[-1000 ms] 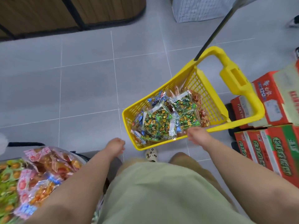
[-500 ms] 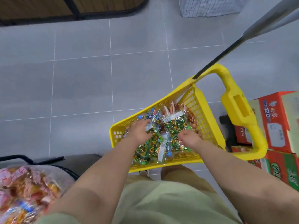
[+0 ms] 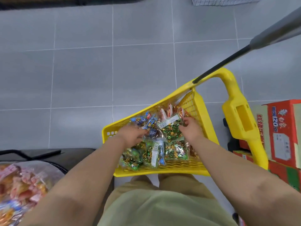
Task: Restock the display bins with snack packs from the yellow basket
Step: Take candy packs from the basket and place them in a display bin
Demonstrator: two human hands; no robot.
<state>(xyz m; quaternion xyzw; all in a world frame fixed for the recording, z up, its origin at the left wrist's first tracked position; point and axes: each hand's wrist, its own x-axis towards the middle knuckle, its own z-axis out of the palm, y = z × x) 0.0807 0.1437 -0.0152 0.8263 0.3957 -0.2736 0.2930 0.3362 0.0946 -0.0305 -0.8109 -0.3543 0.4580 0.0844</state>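
Note:
The yellow basket (image 3: 164, 170) stands on the grey floor in front of me, filled with clear snack packs. Both my hands are inside it. My right hand (image 3: 191, 130) pinches the right edge of a green-and-gold candy pack (image 3: 171, 130) with a white label. My left hand (image 3: 132, 136) lies among the packs at the left, fingers curled down by a blue-wrapped pack (image 3: 152, 131); what it holds, if anything, is hidden. More green-gold packs (image 3: 176, 150) lie near the front wall. Red-orange packs (image 3: 169, 110) sit at the back.
A display bin (image 3: 21, 185) of pink and orange snack packs is at the lower left. Red cartons (image 3: 281, 132) are stacked on the right beside the basket's yellow handle (image 3: 241, 118). A grey pole (image 3: 244, 51) rises from the basket. Grey tiled floor spreads ahead.
Both hands went from the basket's near edge into the packs. My right hand moved further back and took the edge of the green-gold pack. My view tipped further down over the basket.

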